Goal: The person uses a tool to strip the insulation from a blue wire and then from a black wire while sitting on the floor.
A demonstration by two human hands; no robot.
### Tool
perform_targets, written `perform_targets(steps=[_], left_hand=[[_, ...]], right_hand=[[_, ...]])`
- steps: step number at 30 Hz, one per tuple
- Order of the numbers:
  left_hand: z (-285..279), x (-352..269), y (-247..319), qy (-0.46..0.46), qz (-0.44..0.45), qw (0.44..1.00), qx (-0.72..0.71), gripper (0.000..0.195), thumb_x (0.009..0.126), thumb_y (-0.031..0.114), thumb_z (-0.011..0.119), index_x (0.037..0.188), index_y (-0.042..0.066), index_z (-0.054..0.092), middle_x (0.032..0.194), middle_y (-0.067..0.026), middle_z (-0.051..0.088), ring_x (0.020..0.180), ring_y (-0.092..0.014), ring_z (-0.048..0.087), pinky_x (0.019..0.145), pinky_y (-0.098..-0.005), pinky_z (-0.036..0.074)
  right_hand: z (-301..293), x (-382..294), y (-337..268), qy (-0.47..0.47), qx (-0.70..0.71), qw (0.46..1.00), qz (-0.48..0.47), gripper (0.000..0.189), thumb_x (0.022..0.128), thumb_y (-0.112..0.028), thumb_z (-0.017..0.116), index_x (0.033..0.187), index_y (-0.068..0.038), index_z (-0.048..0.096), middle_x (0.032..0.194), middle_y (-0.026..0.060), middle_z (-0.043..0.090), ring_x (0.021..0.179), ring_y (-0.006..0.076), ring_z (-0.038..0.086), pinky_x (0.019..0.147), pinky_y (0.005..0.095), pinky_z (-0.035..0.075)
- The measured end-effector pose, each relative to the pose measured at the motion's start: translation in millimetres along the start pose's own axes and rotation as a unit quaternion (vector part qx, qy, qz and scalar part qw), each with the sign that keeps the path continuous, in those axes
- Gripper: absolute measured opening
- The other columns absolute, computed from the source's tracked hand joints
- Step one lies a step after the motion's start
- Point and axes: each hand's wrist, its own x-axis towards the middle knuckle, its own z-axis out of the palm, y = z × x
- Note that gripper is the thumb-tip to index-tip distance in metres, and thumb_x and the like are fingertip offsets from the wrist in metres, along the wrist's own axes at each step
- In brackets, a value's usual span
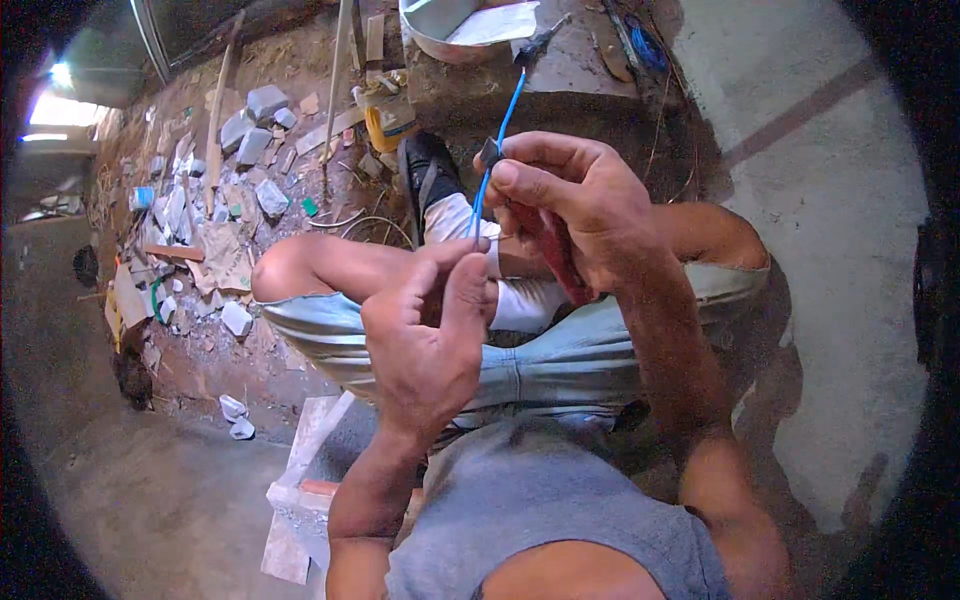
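Note:
My right hand (585,202) pinches a blue insulated electrical wire (513,105) between thumb and forefinger. A small black piece (490,154), possibly electrical tape, sits around the wire at those fingertips. Tucked in the same palm are the red handles (559,255) of a hand tool, probably pliers; its jaws are hidden. Below the black piece, two blue strands run down to my left hand (431,330), whose thumb and forefinger grip their lower ends. The wire's upper end points away from me, near a dark object (531,49) on the ledge.
A round bucket (457,51) with a white sheet stands on the ledge ahead. A blue wire coil (646,46) lies farther right. Broken blocks (255,124), scraps and sticks cover the dirt at left. A yellow container (381,131) is near my shoe (429,169). Boards (289,517) stand by my left arm.

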Motion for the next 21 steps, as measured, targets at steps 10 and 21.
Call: perform_targets(steps=[10,21], left_hand=[[-2,-4,11,-0.04,-0.066,0.996,-0.036,0.016,0.096,0.009,0.058,0.096,-0.005,0.065,0.076,-0.003,0.064,0.07,-0.006,0.056,0.062,-0.0214,0.045],[-7,-6,5,-0.025,0.013,0.999,0.029,0.009,0.092,0.006,0.062,0.09,-0.003,0.064,0.074,-0.0069,0.065,0.066,-0.008,0.058,0.059,-0.0234,0.045]], right_hand=[[6,-38,-17,-0.092,-0.164,0.982,0.032,0.024,0.088,-0.01,0.07,0.108,0.003,0.066,0.079,0.0041,0.067,0.064,0.0063,0.057,0.052,0.0214,0.044],[7,-41,-16,-0.133,-0.15,0.979,0.036,0.017,0.089,-0.01,0.067,0.1,0.003,0.067,0.078,0.003,0.065,0.071,0.0088,0.059,0.062,0.0256,0.048]])
